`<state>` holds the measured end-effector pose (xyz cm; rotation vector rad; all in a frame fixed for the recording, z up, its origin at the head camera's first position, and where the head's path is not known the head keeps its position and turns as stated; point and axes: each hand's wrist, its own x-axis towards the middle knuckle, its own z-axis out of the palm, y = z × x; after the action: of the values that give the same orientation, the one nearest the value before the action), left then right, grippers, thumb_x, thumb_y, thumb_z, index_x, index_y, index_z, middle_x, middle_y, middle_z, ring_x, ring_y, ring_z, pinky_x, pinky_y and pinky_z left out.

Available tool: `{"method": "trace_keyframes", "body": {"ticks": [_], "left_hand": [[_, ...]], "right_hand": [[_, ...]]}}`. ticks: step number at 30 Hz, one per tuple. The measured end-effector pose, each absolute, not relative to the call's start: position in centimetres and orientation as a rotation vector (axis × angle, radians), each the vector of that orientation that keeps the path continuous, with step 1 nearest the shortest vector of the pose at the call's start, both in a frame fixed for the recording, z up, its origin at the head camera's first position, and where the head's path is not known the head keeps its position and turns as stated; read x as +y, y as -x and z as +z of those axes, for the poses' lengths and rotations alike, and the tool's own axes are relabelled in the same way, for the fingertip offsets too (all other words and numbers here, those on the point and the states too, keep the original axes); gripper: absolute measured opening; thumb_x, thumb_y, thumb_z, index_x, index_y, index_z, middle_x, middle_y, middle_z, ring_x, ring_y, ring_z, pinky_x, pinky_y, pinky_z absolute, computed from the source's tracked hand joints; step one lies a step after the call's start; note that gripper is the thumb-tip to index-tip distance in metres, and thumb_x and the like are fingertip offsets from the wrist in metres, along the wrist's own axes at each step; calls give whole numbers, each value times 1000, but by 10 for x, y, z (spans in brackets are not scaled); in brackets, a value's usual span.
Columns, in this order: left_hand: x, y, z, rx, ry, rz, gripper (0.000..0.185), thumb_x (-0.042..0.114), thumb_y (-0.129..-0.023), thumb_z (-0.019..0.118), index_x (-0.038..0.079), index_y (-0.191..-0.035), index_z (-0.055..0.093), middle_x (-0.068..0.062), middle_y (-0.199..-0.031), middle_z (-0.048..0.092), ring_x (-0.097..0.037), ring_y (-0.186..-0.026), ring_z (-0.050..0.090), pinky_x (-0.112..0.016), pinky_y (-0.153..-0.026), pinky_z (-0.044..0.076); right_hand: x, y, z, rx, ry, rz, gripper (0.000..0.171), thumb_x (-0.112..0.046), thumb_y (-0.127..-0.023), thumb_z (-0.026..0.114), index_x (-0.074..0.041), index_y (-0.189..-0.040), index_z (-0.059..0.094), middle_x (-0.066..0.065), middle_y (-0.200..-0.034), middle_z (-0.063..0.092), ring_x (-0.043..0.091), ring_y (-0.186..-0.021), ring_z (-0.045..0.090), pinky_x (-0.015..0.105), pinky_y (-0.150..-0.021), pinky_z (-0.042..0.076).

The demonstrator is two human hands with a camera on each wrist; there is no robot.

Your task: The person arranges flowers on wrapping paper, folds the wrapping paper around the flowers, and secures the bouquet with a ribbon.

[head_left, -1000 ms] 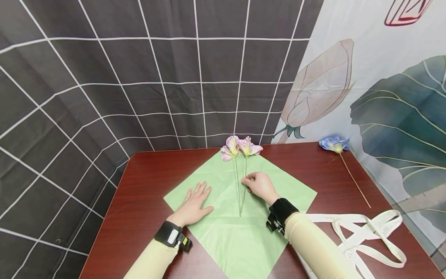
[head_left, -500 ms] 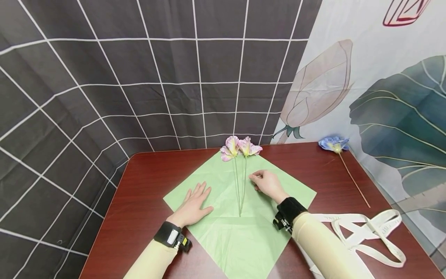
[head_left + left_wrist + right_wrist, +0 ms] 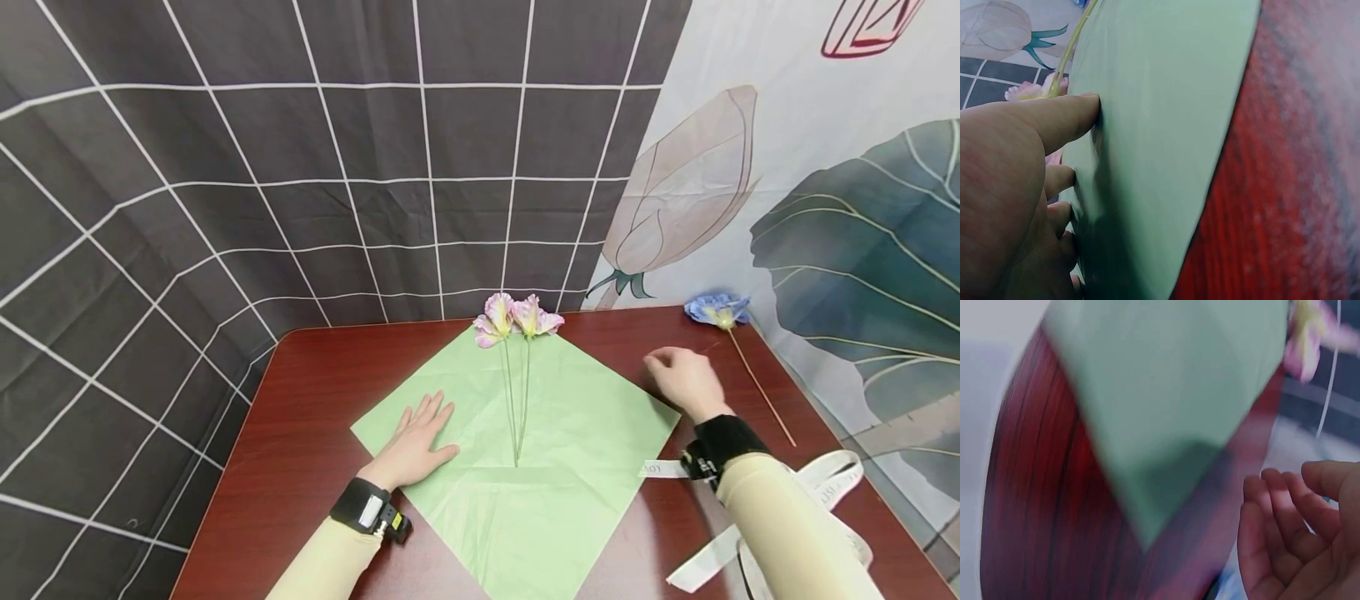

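Two pink-and-yellow flowers (image 3: 517,318) with long thin stems (image 3: 513,400) lie side by side on a green sheet of wrapping paper (image 3: 577,467). My left hand (image 3: 412,442) rests on the left part of the paper, fingers spread; the left wrist view has its fingertips (image 3: 1088,106) touching the sheet. Over the table, just past the paper's right corner, is my right hand (image 3: 684,379). Its fingers are loosely bent with nothing between them in the right wrist view. A blue flower (image 3: 717,309) with a bare stem lies a little beyond that hand, apart from it.
A loosely looped white ribbon with lettering (image 3: 708,560) lies at the right, partly hidden under my right forearm. The dark red table (image 3: 322,375) backs onto a grey checked cloth (image 3: 375,200) and a printed floral cloth (image 3: 690,192).
My right hand has left the pink flower stems and moved right, past the paper's corner towards the blue flower. The ribbon shifted as the forearm passed. My left hand has stayed put.
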<state>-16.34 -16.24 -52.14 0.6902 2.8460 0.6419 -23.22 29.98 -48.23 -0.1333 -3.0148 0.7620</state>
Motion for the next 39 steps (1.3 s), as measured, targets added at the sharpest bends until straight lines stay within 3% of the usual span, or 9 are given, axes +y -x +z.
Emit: {"method": "trace_keyframes", "body": {"ticks": [6,14,20,30,39], "left_hand": [[-162,162,-523,2842,-693,642,72,46,-92,56,9,-149,31,-12,-158,15,-32,-145,11,-57,-113,8],[-161,162,-526,2845,-713,664,72,47,-92,56,9,-148,31,-13,-157,16,-32,-145,13,-58,-113,10],[-161,163,-526,2851,-712,643,72,47,-92,55,10,-149,31,-12,-157,16,-32,-145,12,-57,-113,10],[-163,165,-524,2883,-713,621,72,48,-91,57,10,-147,34,-12,-157,19,-32,-144,15,-56,-113,12],[-164,166,-522,2883,-709,617,79,52,-85,63,10,-146,37,-13,-156,21,-32,-144,16,-56,-113,13]], "right_hand": [[369,222,-480,-3034,370,538,38,-35,-93,50,-7,-116,63,28,-113,60,49,-90,57,53,-55,45],[425,198,-487,-3062,521,454,45,-34,-90,54,6,-113,58,36,-108,56,51,-88,53,57,-58,45],[440,187,-492,-3097,556,460,44,-32,-91,54,8,-109,59,37,-106,57,49,-85,54,55,-56,45],[443,186,-499,-3090,557,490,38,-34,-91,55,1,-101,65,32,-99,61,47,-80,55,50,-48,43],[442,189,-500,-3125,632,481,31,-31,-92,53,-2,-97,63,31,-99,60,49,-85,54,53,-51,43]]}}
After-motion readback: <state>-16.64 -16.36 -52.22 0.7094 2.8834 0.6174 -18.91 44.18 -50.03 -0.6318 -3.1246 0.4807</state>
